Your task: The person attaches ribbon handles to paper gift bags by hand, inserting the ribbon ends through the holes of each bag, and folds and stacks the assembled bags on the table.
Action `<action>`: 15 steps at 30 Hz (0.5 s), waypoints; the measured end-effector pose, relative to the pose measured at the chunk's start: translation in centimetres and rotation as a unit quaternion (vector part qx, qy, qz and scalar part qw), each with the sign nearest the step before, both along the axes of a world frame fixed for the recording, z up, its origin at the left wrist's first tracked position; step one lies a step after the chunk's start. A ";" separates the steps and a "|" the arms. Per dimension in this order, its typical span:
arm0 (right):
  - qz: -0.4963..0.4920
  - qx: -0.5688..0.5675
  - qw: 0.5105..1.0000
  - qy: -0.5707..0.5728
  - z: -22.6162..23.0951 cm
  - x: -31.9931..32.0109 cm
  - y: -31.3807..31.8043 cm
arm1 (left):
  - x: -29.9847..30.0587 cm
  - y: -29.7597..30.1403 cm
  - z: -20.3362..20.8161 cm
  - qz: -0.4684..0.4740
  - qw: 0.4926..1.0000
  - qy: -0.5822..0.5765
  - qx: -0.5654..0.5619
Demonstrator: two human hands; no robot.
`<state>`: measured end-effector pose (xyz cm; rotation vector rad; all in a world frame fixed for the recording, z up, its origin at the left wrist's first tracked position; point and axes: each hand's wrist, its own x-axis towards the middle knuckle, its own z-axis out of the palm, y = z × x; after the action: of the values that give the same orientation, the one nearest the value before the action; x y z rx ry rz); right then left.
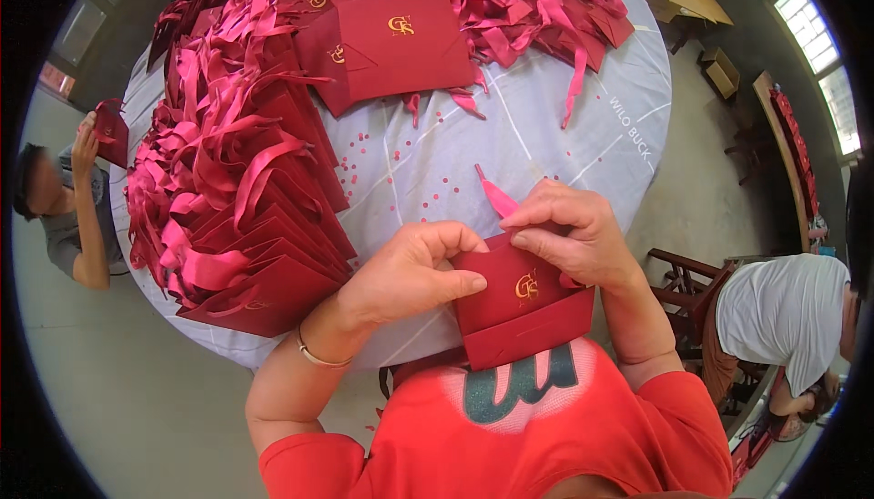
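A small dark-red paper gift bag (523, 321) with a gold emblem lies flattened in front of my chest, at the table's near edge. My left hand (414, 271) grips its upper left edge, thumb on the front face. At the bag's top edge my right hand (574, 235) is closed in a pinch on a pink ribbon (496, 197), whose free end sticks up past the fingertips. Part of the ribbon within the right fingers is hidden. A bracelet (320, 353) circles my left wrist.
A round table (428, 185) with a pale cloth carries a long row of red bags with pink ribbons (246, 198) at left. Flat bags (401, 48) and a ribboned pile (555, 7) lie farther back. Small red paper dots are scattered nearby. Another person (77, 208) holds a bag; someone (778, 317) bends at right.
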<state>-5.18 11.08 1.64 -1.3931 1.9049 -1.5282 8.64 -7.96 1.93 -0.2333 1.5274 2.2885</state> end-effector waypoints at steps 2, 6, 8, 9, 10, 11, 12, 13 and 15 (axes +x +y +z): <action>-0.001 0.006 1.000 -0.014 -0.3 -0.1 0.0 | 0.0 0.0 0.0 0.006 1.000 -0.017 0.017; 0.013 0.016 0.999 -0.028 -0.4 0.0 -0.1 | 0.0 -0.2 -0.4 -0.004 1.000 -0.018 0.019; 0.018 0.015 0.999 -0.032 -0.4 -0.1 -0.2 | 0.0 -0.3 -0.5 -0.012 0.999 -0.029 0.027; 0.022 0.016 0.999 -0.037 -0.4 -0.1 -0.2 | 0.0 -0.3 -0.5 -0.013 0.999 -0.022 0.037; 0.025 0.018 0.999 -0.041 -0.3 -0.1 -0.2 | 0.0 -0.3 -0.5 -0.015 0.999 -0.015 0.048; 0.025 0.018 0.999 -0.041 -0.3 -0.1 -0.2 | 0.0 -0.3 -0.4 -0.015 0.999 -0.015 0.047; 0.024 0.015 0.999 -0.044 -0.3 -0.1 -0.3 | 0.0 -0.4 -0.2 -0.018 0.999 -0.015 0.048; 0.023 0.012 0.999 -0.048 -0.3 -0.1 -0.3 | 0.0 -0.4 -0.1 -0.020 0.999 -0.014 0.048; 0.026 0.006 0.999 -0.040 -0.3 0.0 -0.2 | 0.1 -0.2 -0.3 -0.014 0.999 -0.008 0.049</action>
<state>-5.21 10.85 1.34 -1.3450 1.8150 -1.5221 8.71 -8.19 1.58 -0.2019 1.3973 2.3271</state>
